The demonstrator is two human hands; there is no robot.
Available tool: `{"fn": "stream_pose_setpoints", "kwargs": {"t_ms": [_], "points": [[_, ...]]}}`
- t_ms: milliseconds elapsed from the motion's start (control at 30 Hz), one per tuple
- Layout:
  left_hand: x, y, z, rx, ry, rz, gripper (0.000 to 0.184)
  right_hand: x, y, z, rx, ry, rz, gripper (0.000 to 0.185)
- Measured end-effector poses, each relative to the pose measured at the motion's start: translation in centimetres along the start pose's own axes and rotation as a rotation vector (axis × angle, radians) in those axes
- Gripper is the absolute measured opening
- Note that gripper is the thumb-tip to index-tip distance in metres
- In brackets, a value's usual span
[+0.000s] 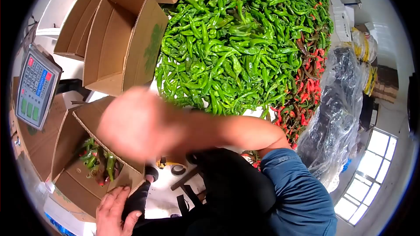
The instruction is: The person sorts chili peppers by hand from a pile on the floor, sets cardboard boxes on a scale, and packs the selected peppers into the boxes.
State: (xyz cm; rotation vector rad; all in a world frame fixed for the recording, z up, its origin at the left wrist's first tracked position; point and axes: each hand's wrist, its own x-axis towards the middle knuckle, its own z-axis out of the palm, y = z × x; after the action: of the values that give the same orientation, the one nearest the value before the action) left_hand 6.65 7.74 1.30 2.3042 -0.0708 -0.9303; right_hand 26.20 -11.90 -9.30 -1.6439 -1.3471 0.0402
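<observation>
Blurring above the carton (76, 183), my right hand (131, 124) hides part of it, and I cannot tell whether those fingers are closed; my left hand (113, 212), cut off below, rests its fingers on the rim, thumb apart; some green peppers (90, 159) lie inside, a far bigger pepper heap (236, 57) beyond

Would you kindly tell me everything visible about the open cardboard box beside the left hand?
The cardboard box is brown inside, apparently corrugated, with its open top facing the camera. It stands at lower left, near the keypad panel, holding some mostly green peppers. The left hand appears to touch its near rim; the blurred right hand hides part of it.
</observation>
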Motion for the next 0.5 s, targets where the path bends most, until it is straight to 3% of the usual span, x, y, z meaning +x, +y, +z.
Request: {"fn": "stream_pose_setpoints", "kwargs": {"t_ms": [33, 67, 100, 133, 200, 267, 333, 433, 500], "points": [[-0.1, -0.2, -0.1, -0.02, -0.015, -0.015, 0.05, -2.5, 3.0, -1.2, -0.105, -0.027, 0.101, 0.024], [-0.1, -0.2, -0.1, -0.022, -0.014, -0.015, 0.051, -6.0, 6.3, -1.9, -0.186, 0.081, 0.281, 0.024], [0.0, -0.3, -0.1, -0.025, -0.012, -0.016, 0.051, -7.8, 8.1, -4.4, -0.386, 0.005, 0.506, 0.026], [0.0, -0.4, -0.1, -0.057, -0.016, -0.046, 0.05, -9.6, 10.2, -6.7, -0.417, 0.065, 0.778, 0.025], [0.0, -1.1, 0.4, -0.108, 0.035, -0.073, 0.048, -13.5, 16.0, -11.9, -0.575, 0.269, 0.868, 0.027], [0.4, -1.5, 0.5, -0.146, 0.089, -0.097, 0.043, -15.2, 20.5, -16.9, -0.708, 0.307, 0.951, 0.029], [0.8, -1.8, 0.7, -0.202, 0.116, -0.114, 0.042, -14.4, 23.8, -19.2, -0.77, 0.152, 0.937, 0.034], [1.6, -1.5, 0.5, -0.239, 0.146, -0.095, 0.039, -13.9, 28.4, -19.5, -1.027, -0.355, 1.139, 0.032], [1.8, -1.5, 0.3, -0.278, 0.131, -0.099, 0.038, -14.3, 29.7, -19.4, -1.047, -0.434, 1.177, 0.027]]}}
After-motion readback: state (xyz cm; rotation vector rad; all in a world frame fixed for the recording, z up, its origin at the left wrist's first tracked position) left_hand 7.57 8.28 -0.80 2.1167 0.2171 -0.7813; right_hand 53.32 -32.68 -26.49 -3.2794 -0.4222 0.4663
